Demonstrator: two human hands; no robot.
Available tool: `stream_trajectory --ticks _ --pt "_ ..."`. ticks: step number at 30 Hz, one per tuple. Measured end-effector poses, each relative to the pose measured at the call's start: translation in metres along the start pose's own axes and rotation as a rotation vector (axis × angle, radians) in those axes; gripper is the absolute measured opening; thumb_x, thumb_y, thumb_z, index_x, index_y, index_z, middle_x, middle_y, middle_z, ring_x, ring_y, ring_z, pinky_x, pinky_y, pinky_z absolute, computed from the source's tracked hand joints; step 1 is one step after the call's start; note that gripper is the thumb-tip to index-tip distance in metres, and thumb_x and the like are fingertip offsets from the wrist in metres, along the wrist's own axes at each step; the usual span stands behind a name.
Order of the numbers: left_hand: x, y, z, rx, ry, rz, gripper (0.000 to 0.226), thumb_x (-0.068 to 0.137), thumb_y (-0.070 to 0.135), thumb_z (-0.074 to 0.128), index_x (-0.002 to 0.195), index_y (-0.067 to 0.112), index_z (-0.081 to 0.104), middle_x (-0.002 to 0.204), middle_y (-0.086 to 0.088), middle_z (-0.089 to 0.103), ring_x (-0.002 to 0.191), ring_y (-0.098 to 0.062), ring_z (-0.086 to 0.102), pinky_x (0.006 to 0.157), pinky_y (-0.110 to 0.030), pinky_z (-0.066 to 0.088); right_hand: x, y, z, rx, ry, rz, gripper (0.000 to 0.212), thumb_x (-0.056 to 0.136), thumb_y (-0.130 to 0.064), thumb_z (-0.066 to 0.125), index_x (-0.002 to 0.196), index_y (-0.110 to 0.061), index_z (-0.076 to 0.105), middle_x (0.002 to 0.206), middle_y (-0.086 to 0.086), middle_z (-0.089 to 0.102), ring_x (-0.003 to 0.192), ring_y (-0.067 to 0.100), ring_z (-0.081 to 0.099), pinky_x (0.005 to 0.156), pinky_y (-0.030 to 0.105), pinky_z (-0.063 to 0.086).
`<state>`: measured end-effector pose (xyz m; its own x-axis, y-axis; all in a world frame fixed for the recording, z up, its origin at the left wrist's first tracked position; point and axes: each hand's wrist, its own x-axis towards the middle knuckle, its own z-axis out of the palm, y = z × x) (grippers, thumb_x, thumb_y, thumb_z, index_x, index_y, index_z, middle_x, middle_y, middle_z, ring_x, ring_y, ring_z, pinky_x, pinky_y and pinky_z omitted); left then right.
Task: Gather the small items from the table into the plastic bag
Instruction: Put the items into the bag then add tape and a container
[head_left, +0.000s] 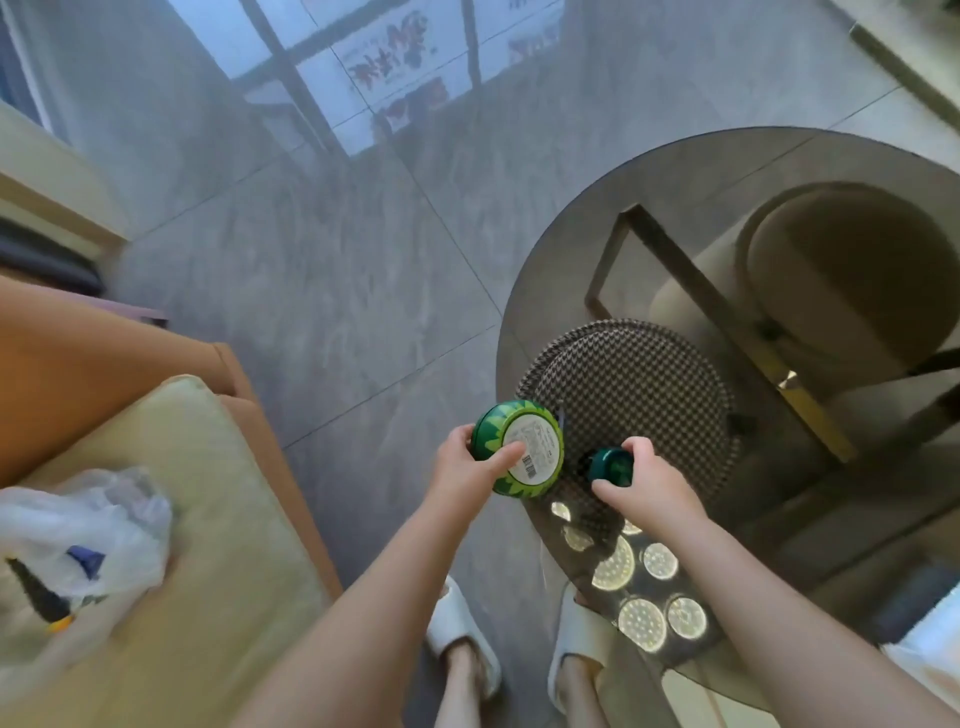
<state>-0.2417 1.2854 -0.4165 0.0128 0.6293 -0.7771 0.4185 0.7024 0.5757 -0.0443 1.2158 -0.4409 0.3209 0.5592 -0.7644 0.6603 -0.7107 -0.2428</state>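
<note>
Left hand (467, 462) grips watermelon-patterned round tin (519, 447); right hand (644, 480) pinches small dark-green jar (608, 464) above round glass table (571, 249).

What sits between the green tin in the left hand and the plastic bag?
In the head view, only bare grey floor and the yellow cushion separate the green tin, gripped by the left hand, from the plastic bag on that cushion.
</note>
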Motion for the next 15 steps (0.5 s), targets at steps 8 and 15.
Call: stream_trajectory --ticks 8,15 --pt "-0.050 -0.027 -0.128 -0.108 0.214 -0.015 0.047 0.078 0.030 0.077 0.115 0.017 0.051 0.104 0.001 0.061 0.092 -0.014 0.060 0.075 -0.023 0.048 -0.062 -0.121 0.014 0.047 -0.086 -0.212 0.067 0.081 -0.049 0.063 0.136 -0.024 0.033 0.123 0.002 0.057 0.103 0.021 0.057 0.087 0.037 0.051" --pt "-0.101 -0.056 -0.252 -0.323 0.407 -0.055 0.058 0.066 0.047 0.081 0.108 0.018 0.054 0.104 0.000 0.065 0.100 -0.021 0.063 0.094 -0.043 0.052 -0.127 -0.255 0.052 -0.059 -0.131 -0.433 0.072 0.079 -0.047 0.066 0.138 -0.019 0.035 0.127 0.005 0.058 0.107 0.023 0.059 0.085 0.031 0.050"
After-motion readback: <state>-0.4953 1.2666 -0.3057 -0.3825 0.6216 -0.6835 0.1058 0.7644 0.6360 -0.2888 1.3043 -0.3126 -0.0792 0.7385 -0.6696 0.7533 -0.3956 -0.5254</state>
